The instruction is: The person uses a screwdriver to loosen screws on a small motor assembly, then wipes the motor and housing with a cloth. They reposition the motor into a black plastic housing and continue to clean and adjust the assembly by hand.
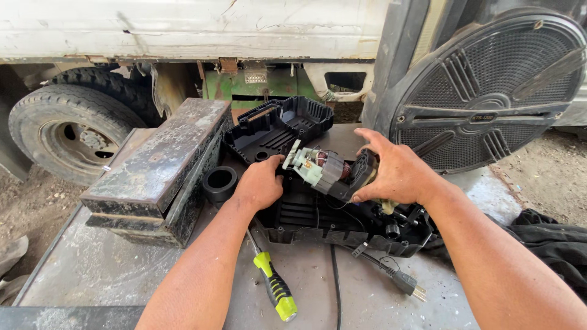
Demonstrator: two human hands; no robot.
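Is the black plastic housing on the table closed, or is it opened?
Opened. The housing lies split: its other half rests apart behind it, and both hands, left and right, hold the motor above it.

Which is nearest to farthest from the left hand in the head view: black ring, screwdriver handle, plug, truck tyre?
From the left hand:
1. black ring, just to its left on the table.
2. screwdriver handle, below, beside the forearm.
3. plug, lower right by the black casing.
4. truck tyre, far left, off the table.
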